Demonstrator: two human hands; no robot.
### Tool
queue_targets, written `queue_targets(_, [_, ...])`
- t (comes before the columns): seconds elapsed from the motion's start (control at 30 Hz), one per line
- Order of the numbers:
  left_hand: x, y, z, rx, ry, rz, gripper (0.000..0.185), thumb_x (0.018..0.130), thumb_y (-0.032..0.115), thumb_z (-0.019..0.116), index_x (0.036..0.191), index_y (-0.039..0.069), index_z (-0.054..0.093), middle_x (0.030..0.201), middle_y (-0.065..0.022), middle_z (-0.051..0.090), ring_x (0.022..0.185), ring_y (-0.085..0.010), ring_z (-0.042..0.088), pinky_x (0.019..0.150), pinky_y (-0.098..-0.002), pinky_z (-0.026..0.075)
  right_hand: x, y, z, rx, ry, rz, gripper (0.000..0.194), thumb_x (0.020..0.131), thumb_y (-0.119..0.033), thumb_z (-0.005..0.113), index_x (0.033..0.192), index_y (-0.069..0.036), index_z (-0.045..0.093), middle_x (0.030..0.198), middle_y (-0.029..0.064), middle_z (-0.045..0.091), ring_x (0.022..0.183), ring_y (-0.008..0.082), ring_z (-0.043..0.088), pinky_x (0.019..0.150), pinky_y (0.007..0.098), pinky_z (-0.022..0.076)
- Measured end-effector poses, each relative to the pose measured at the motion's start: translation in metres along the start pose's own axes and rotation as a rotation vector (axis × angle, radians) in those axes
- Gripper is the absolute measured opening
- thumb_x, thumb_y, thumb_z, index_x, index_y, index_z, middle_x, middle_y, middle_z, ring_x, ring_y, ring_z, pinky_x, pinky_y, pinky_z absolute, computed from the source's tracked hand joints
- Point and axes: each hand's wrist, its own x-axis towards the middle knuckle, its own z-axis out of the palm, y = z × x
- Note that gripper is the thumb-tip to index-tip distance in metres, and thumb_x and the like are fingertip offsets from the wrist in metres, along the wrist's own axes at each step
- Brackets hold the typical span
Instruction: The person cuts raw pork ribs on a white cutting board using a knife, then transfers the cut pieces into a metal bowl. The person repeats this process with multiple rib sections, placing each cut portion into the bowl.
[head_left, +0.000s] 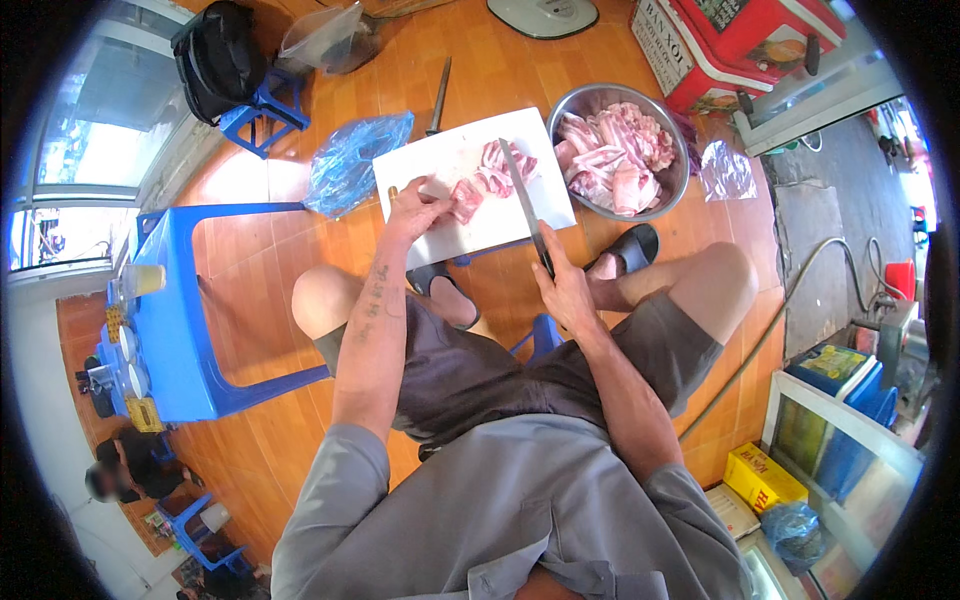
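Note:
A white cutting board (495, 232) lies in front of me, between and beyond my feet. My right hand (561, 281) grips a long knife (520, 182) by its black handle; the blade points away from me over the board, just right of the cut meat. At the board's left, my left hand (415, 211) has its fingertips on the edge of a piece of raw meat (466, 202). Beyond that piece lie more slices of raw meat (501, 166), pink with white fat. To the right, a steel bowl (679, 176) holds a heap of raw meat (619, 154).
A sharpening steel (444, 90) and a blue plastic bag (352, 161) lie beyond and left of the board. Crumpled foil (729, 171) is right of the bowl. A blue plastic table (180, 315) stands left, a red cool box (697, 56) far right. A hose (765, 322) crosses the floor.

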Motion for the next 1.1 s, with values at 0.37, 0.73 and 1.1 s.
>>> queue_targets(0.37, [-0.012,-0.027,0.052,0.469,0.479,0.774,0.012,0.090,0.011,0.078,0.100,0.006,0.078,0.108,-0.0063,0.075,0.099,-0.0293,0.072,0.086,-0.0406,0.062,-0.001,-0.005,0.001,-0.529,-0.226,-0.104,0.072,0.109,-0.021,0.055,0.171,-0.040,0.023,0.093,0.0256,0.068,0.078,0.0484,0.071,0.070,0.0599,0.0573])
queue_targets(0.73, [-0.012,-0.029,0.055,0.488,0.467,0.749,0.018,0.088,0.006,0.076,0.105,0.009,0.079,0.112,-0.0026,0.073,0.103,-0.0262,0.071,0.090,-0.0384,0.062,-0.005,0.005,0.013,-0.653,-0.226,-0.138,0.069,0.107,-0.016,0.055,0.170,-0.036,0.032,0.087,0.0241,0.065,0.070,0.0468,0.070,0.064,0.0587,0.0569])
queue_targets(1.1, [-0.016,-0.027,0.055,0.521,0.510,0.660,0.017,0.088,0.008,0.076,0.103,0.014,0.081,0.116,0.0023,0.074,0.109,-0.0234,0.070,0.093,-0.0364,0.062,0.009,0.000,0.014,-0.593,-0.277,-0.128,0.070,0.107,-0.016,0.056,0.170,-0.032,0.031,0.088,0.0264,0.067,0.072,0.0488,0.070,0.066,0.0599,0.0567])
